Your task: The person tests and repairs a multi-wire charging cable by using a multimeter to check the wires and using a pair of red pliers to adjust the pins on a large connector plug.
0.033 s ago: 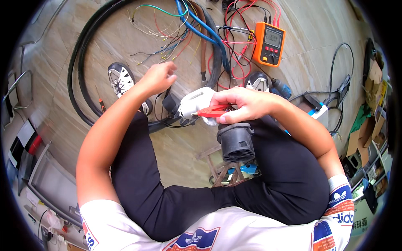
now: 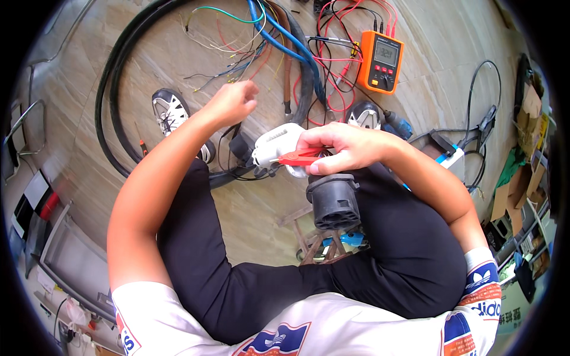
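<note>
My right hand is closed around a red pointed clip, its thin tip aimed left. Beneath the clip and fingers lies a white plastic housing with a slotted handle opening. Just below the hand hangs a black round connector with several holes in its end face; how it joins the housing is hidden by my fingers. My left hand hovers to the upper left of the housing, fingers loosely curled and slightly blurred, thumb apart, with nothing visible in it. Nearby are thin stripped wires.
An orange handheld meter lies at the upper right, with tangled red and black leads. A thick black cable loops round my left shoe. A small wooden stool stands between my legs. Cardboard and clutter line the right side.
My left hand has moved slightly up and to the right. My right hand, the red clip and the connector have barely shifted.
</note>
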Available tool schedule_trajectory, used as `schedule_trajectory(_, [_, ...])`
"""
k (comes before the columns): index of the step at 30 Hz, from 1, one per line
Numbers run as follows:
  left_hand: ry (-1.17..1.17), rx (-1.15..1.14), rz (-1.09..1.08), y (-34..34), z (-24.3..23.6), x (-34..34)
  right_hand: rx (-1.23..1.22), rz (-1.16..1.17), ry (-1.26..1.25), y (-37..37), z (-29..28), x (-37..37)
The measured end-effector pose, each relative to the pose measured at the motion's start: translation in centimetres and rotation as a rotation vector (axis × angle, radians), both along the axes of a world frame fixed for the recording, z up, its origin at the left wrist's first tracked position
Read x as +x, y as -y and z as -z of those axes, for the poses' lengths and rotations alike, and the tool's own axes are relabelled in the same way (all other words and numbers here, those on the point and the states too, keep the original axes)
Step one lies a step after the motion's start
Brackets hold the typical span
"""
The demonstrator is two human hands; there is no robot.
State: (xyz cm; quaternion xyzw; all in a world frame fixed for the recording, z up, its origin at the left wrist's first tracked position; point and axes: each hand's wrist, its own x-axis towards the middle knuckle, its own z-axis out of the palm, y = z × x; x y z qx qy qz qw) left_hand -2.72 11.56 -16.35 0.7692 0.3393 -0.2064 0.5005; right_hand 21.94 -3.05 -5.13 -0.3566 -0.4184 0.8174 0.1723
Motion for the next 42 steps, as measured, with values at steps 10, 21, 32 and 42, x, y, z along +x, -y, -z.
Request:
schedule_trajectory(10, [-0.018,0.123,-0.161,0.2,7.2,6.7,0.04,-0.035,0.017,0.1,0.2,0.1])
schedule_trajectory(21, [-0.108,-0.705,-0.392,-1.6,1.4,5.6,0.056,-0.043,0.021,0.5,1.0,0.1])
schedule_trajectory(32, [0.109,-0.832,-0.57,-3.7,-4.1,3.1,0.02,-0.029,0.004,0.3,0.4,-0.2])
schedule_trajectory(42, [0.117,-0.894,-0.618,-1.2,-2.0,3.4,0.04,-0.007,-0.003,0.4,0.4,-0.3])
